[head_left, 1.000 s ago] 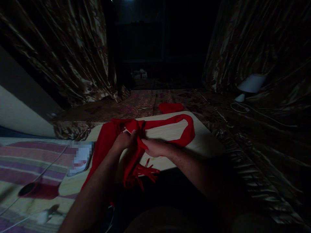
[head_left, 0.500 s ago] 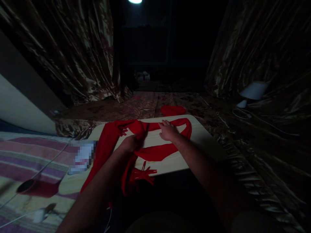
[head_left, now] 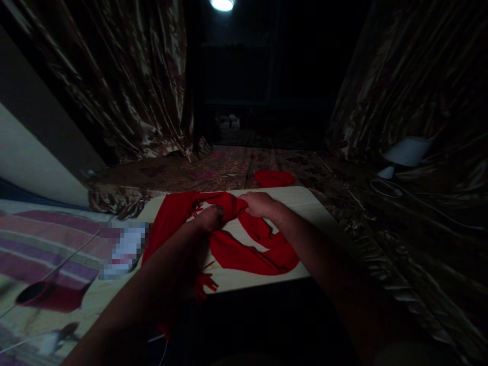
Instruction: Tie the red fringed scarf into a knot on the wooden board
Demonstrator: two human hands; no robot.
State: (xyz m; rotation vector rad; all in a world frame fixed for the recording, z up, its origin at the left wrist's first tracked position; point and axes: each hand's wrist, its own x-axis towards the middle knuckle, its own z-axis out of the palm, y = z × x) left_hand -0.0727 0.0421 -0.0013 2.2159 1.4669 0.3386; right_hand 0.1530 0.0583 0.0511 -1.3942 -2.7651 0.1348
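A long red fringed scarf [head_left: 244, 249] lies looped on a pale wooden board [head_left: 305, 201] in front of me. My left hand [head_left: 209, 217] is closed on a bunched part of the scarf near the board's far edge. My right hand [head_left: 259, 203] grips the scarf just to the right of it, fingers curled over the fabric. The two hands are close together. One fringed end [head_left: 204, 284] hangs over the board's near edge by my left forearm.
A second red cloth piece [head_left: 274, 178] lies on the patterned carpet beyond the board. A dark red cup [head_left: 48, 296] lies on its side at the left on a striped mat. A white lamp [head_left: 406, 152] and cable sit at the right. Shiny curtains hang on both sides.
My right hand drew the far loop of the scarf back from the board's right side and now meets my left hand near the far edge. The loop now lies nearer to me.
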